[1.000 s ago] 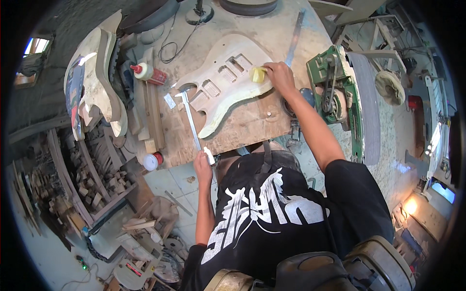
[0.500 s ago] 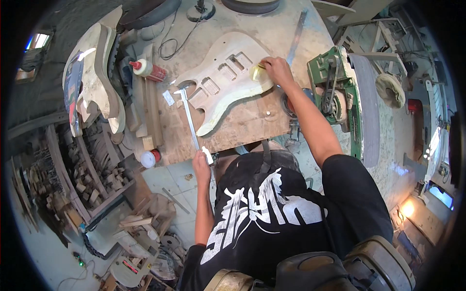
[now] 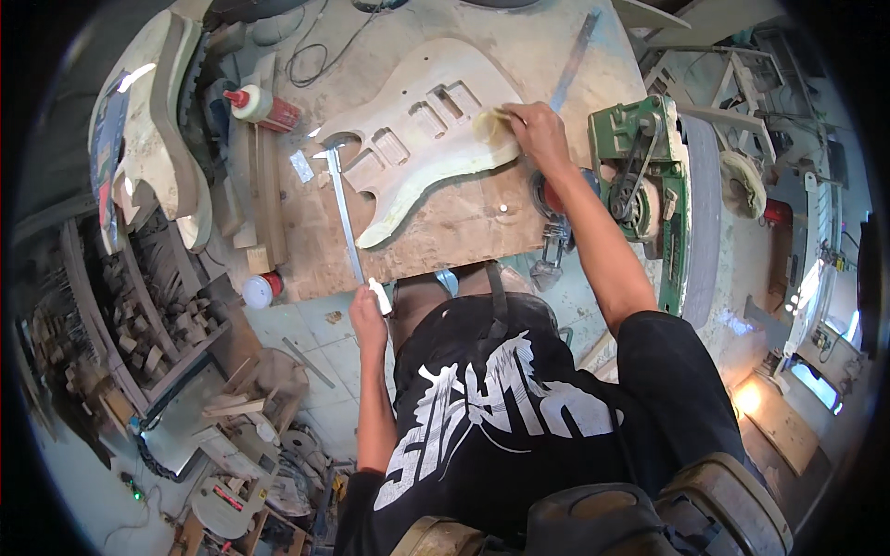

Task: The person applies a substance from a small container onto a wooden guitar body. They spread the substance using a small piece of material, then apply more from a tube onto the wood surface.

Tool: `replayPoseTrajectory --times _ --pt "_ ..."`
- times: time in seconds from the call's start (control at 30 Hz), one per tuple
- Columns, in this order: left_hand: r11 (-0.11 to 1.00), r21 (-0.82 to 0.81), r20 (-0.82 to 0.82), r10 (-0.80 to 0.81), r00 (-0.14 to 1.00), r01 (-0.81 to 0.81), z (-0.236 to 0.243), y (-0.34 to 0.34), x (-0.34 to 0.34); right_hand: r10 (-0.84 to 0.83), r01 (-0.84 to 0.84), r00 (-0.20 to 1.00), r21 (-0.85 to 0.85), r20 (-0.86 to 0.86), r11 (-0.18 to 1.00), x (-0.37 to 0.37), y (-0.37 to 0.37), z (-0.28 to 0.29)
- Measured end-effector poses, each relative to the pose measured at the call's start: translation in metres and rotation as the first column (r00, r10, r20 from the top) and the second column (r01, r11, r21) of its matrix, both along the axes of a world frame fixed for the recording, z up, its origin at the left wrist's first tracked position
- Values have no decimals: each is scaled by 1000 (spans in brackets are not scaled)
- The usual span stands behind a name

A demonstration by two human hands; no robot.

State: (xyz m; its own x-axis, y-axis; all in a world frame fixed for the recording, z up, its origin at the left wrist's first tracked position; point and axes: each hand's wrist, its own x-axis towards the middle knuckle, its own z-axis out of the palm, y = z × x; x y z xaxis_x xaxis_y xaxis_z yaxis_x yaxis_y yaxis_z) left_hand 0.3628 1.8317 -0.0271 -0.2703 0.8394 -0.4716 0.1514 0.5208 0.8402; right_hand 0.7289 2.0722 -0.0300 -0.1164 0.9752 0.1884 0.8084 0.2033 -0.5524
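A pale wooden electric guitar body (image 3: 399,178) with routed cavities lies across the workbench. On its right end, my right hand (image 3: 540,136) pinches a thin, yellowish, translucent-looking piece (image 3: 489,126), blurred and pressed against the surface; its kind is unclear. Just past the bench's front edge, the fingers of my left hand (image 3: 368,322) are wrapped round a small white bottle (image 3: 379,296) with a nozzle. Between that hand and the guitar body's left end lies a metal caliper (image 3: 344,208), its lower end close to my fingers.
The workbench (image 3: 445,239) holds a red-and-white bottle (image 3: 263,108), wooden strips (image 3: 267,176) and a round white-lidded container (image 3: 259,291). More guitar bodies (image 3: 153,120) stand at left. A green belt sander (image 3: 640,176) borders the right side, beside a power tool (image 3: 554,227).
The whole view has shifted, so the bench sits higher and further left. My right hand stays at the guitar body's right end with the yellowish piece; my left still grips the white bottle.
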Motion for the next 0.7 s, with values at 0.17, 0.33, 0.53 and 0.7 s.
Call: replayPoseTrajectory --times 0.17,0.33,0.53,0.7 --pt "998 23 12 -56 998 56 5 12 -2 -109 111 977 1 186 994 -27 -31 -34" --pt "996 2 79 -87 993 87 9 22 -8 -6 -5 994 106 106 994 -38 -76 -33" --pt "990 -48 112 -129 985 135 20 44 -21 -429 428 900 -30 -75 903 -14 -31 5" --pt "992 -57 226 -99 969 115 28 53 -28 -356 359 933 57 -43 932 -30 -14 -17"
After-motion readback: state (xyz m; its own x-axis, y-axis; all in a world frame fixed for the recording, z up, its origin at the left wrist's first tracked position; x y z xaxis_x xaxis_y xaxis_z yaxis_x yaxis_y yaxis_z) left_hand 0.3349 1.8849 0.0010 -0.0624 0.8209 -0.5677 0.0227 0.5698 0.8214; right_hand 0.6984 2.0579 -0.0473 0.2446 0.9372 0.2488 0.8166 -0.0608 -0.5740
